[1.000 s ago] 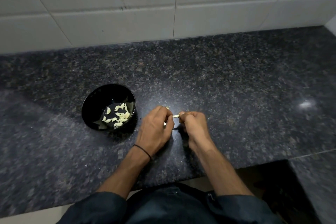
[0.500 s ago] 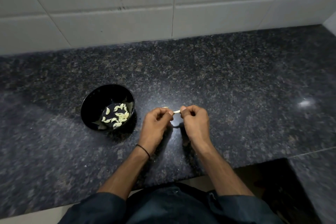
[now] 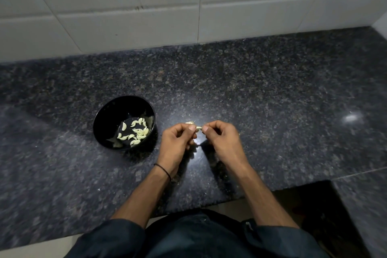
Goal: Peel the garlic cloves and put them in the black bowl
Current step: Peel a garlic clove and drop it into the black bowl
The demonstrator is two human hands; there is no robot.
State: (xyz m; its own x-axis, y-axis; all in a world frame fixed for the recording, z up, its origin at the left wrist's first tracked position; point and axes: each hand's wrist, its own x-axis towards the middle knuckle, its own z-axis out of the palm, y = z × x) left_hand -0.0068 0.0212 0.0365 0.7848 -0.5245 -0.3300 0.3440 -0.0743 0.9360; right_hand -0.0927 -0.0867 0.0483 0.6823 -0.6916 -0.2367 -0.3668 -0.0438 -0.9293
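Both hands are sitting slightly farther from the body than a second ago, while the bowl is staying where it was. Nearest the camera, dark sleeves are framing the forearms, and a thin black wristband [image 3: 163, 170] is circling the left wrist. Above the counter [image 3: 272, 100], the left hand [image 3: 178, 142] and right hand [image 3: 222, 142] are meeting fingertip to fingertip, each grip narrowed to a pinch on one end of a single small garlic clove [image 3: 198, 128], which is being held just clear of the surface. It is too small to tell whether its skin is already coming away. A pale scrap, probably skin, is lying just behind the left fingers [image 3: 189, 122]. Left of the hands, the black bowl [image 3: 100, 123] is standing upright and holding a good scatter of peeled cloves [image 3: 136, 132], so much of the work is looking done. This clove is not yet in the bowl, and no other unpeeled ones are showing. Beyond, the tiled wall [image 3: 230, 6] is closing off the counter.
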